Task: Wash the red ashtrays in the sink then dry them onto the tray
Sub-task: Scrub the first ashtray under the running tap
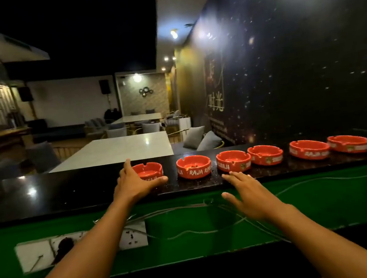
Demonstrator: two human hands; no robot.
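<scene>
Collection step: the left hand (135, 184) lay spread around the end red ashtray (148, 171), the right hand (251, 194) hovered spread and empty below its neighbours on the black counter (69, 194); next, seemingly, closing and lifting.

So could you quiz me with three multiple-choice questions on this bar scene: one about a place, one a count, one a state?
1. Where do the red ashtrays stand?
A. on the black counter
B. in a sink
C. on a tray

2. How many ashtrays show?
A. four
B. six
C. eight

3. What is the left hand doing?
A. resting closed, away from the ashtrays
B. lifting an ashtray high
C. open, reaching around the leftmost ashtray

Answers: 1 A, they line the counter's top; 2 B, six sit in a row; 3 C, its spread fingers flank that ashtray, which sits on the counter.
</scene>
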